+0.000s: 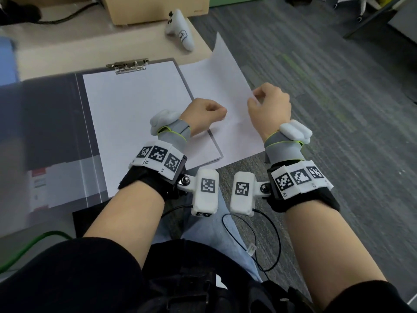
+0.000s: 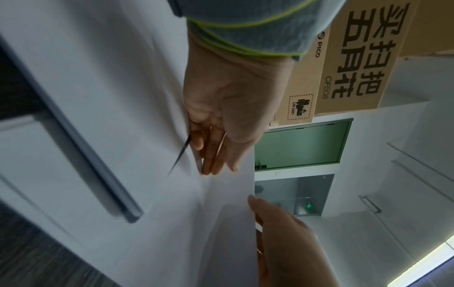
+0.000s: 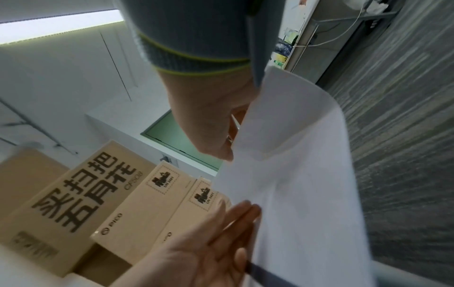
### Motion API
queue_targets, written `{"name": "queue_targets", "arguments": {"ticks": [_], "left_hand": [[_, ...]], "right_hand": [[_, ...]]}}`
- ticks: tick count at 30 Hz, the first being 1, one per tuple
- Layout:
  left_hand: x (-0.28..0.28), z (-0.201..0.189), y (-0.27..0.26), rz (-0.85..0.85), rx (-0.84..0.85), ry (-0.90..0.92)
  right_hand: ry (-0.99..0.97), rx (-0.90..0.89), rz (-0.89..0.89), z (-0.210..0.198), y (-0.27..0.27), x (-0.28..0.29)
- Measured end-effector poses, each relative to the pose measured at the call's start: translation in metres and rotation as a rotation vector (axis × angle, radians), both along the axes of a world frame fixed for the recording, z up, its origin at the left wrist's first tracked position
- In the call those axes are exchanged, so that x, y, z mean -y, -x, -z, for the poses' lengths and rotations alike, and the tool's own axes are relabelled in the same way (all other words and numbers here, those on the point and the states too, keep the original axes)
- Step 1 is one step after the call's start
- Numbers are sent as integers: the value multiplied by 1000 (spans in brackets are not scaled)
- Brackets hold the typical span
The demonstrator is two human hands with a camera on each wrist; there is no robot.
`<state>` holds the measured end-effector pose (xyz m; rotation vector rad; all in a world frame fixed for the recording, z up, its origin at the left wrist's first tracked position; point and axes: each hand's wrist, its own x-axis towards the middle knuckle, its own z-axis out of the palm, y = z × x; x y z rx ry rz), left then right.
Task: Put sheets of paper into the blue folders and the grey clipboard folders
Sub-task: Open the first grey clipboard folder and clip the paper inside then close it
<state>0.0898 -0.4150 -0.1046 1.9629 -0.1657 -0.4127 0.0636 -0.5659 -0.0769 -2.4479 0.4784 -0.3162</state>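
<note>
A desk [image 1: 67, 53] fills the left of the head view, with a blurred blue folder [image 1: 6, 59] at its far left edge. Nearer the middle, a grey clipboard [image 1: 204, 124] lies open and flat, its dark cover [image 1: 52, 123] spread to the left. A sheet [image 1: 135, 123] is already seated on the board, its top edge at the metal clip [image 1: 127, 65].

Just right of that, the left hand [image 1: 203, 116] is seen with fingers curled, pinching the near left part of a loose sheet [image 1: 225, 71]. In the left wrist view, the fingertips [image 2: 209, 165] lie pressed together along the paper with the thumb on its other side.

Further right, the right hand [image 1: 269, 107] pinches the same loose sheet at its right edge, thumb above and fingers beneath. The sheet is held at a slant, overlapping the clipboard's right edge and overhanging the carpet [image 1: 338, 109]; its far corner points towards a white controller [image 1: 180, 29] and a cardboard box [image 1: 158, 7].

The step in hand is judged to be squaring this sheet over the clipboard. It would be done best if the sheet were turned until its edges ran parallel with the seated sheet, kept taut between both pinches so that it does not sag or crease, and slid top-first towards the clip. One hand would probably have to be freed to lift the clip.
</note>
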Motion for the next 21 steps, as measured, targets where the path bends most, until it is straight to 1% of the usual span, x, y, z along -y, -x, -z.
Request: {"name": "queue_targets", "arguments": {"ticks": [3, 5, 11, 15, 21], "left_hand": [[2, -3, 1, 11, -65, 89], [1, -5, 2, -17, -104, 173], [-2, -2, 0, -108, -137, 365], [0, -3, 0, -148, -118, 399], [1, -3, -1, -162, -126, 380]], "right_hand": [[-130, 33, -103, -6, 2, -12], [-206, 35, -164, -7, 4, -18], [-292, 45, -204, -10, 8, -21], [-308, 31, -223, -13, 9, -21], [-324, 16, -222, -14, 10, -19]]}}
